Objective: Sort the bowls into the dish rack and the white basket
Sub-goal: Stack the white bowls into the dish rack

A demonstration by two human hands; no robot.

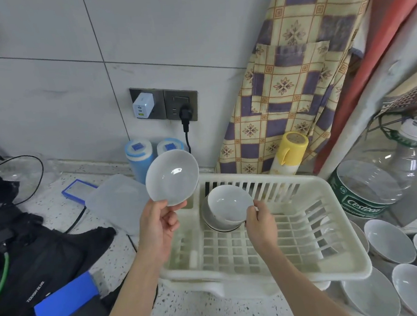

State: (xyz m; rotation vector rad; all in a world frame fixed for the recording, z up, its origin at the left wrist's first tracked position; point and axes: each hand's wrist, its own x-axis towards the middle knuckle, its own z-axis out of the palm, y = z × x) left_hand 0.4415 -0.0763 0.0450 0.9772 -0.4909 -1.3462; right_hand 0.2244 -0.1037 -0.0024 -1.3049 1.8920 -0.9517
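A white slatted dish rack point(340, 267) sits on the speckled counter. In its far left corner a white bowl point(228, 203) leans on its side against another bowl point(215, 224) behind it. My right hand point(259, 223) pinches the front bowl's rim at its lower right. My left hand point(159, 227) holds a second white bowl point(172, 178) by its lower rim, raised above the rack's left edge with its hollow facing me. Several more white bowls point(388, 242) lie at the lower right beside the rack.
A large clear water bottle point(373, 185) stands right of the rack. A yellow-capped bottle point(289, 152) and a checked cloth point(297, 85) are behind it. Blue canisters point(140, 159) stand by the wall socket. A black bag point(20, 252) and a blue box point(66, 301) lie left.
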